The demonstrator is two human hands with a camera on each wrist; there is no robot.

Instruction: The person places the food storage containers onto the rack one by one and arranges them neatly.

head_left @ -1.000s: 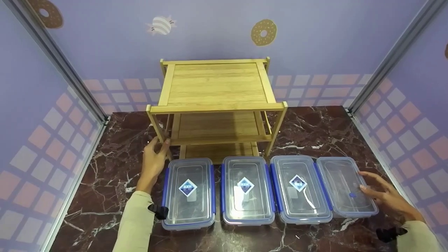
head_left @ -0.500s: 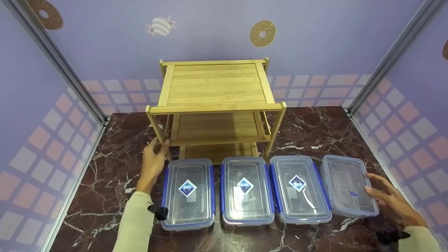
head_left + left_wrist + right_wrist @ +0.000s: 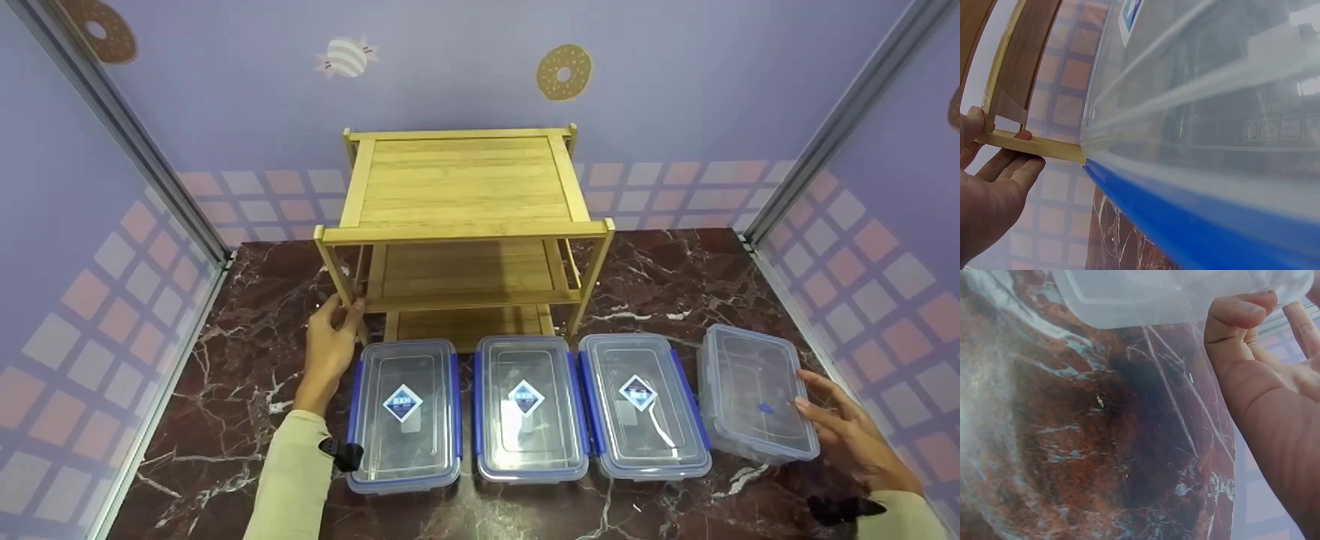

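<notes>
Surface: dark red marble table (image 3: 660,285), lilac walls with pastel squares behind.
Near row: three lidded boxes (image 3: 525,405) with blue clasps, side by side.
Clear box (image 3: 754,394): right end of the row, lidless, tilted up off the table.
Right hand (image 3: 847,435): grips the clear box's right edge, thumb beneath.
Left hand (image 3: 330,349): fingers curled around the wooden shelf (image 3: 461,225) front left leg.
</notes>
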